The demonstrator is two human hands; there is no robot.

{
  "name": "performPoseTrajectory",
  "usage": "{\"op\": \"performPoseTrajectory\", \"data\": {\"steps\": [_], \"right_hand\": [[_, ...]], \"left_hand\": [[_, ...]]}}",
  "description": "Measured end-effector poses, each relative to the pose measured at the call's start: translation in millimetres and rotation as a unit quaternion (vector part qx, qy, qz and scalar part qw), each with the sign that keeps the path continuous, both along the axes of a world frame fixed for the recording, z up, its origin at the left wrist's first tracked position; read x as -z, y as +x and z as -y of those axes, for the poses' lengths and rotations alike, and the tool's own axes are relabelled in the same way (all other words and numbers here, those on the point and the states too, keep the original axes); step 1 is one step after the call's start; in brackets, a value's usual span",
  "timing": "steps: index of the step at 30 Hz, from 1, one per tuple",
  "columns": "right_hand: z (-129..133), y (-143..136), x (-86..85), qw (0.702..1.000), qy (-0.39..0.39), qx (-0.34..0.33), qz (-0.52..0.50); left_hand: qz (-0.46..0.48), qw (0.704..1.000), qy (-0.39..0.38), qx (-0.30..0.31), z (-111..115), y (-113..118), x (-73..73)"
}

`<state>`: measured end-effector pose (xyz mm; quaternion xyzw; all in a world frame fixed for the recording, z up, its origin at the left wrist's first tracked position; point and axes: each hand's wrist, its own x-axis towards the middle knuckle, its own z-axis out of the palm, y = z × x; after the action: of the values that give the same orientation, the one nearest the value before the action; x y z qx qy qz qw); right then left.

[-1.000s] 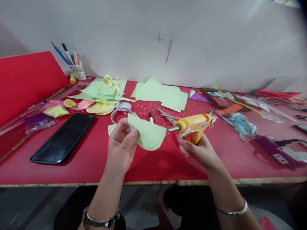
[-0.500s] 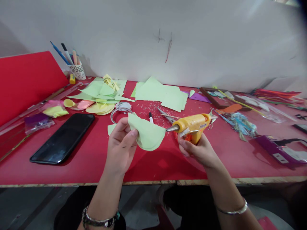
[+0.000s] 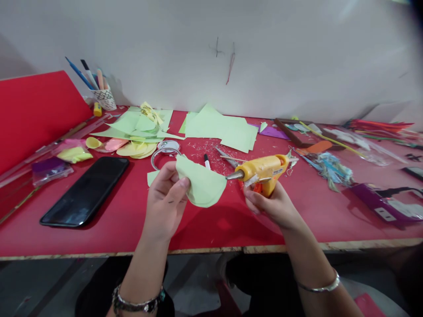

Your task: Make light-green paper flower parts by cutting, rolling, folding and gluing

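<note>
Between its thumb and fingers, my left hand (image 3: 168, 198) pinches a folded light green paper half-circle (image 3: 206, 182) above the table. My right hand (image 3: 269, 202) is wrapped round the handle of a yellow hot glue gun (image 3: 262, 171). The gun's metal nozzle points left, its tip at the right edge of the paper; whether it touches I cannot tell. Behind them lie a black-capped marker (image 3: 206, 161), scissors (image 3: 228, 157) partly hidden by the gun, and a roll of tape (image 3: 165, 154).
A black phone (image 3: 86, 191) lies at left. Green paper sheets (image 3: 218, 127) and yellow paper cutouts (image 3: 139, 149) are spread at the back. A cup of pens (image 3: 105, 97) stands at back left. At right are a bundle of threads (image 3: 333, 169) and a purple power strip (image 3: 380, 204).
The view has shifted very slightly. Both hands, the paper and the glue gun keep nearly the same position, nozzle tip at the paper's edge.
</note>
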<state>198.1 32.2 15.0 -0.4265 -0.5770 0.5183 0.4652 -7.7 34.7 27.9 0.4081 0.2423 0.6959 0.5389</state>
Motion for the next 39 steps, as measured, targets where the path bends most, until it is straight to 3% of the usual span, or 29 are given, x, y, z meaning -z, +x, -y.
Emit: {"op": "performPoseTrajectory", "data": {"steps": [7,39], "right_hand": [[-1.4,1.1,2.5,1.0,0.007,-0.006,0.003],[-1.6,1.7,1.4,1.0,0.013,-0.014,0.01]], "left_hand": [[0.046,0.997,-0.05,-0.028,2.3,0.5,-6.4],[0.049,0.998,-0.027,0.018,0.4,1.0,-2.6]]}}
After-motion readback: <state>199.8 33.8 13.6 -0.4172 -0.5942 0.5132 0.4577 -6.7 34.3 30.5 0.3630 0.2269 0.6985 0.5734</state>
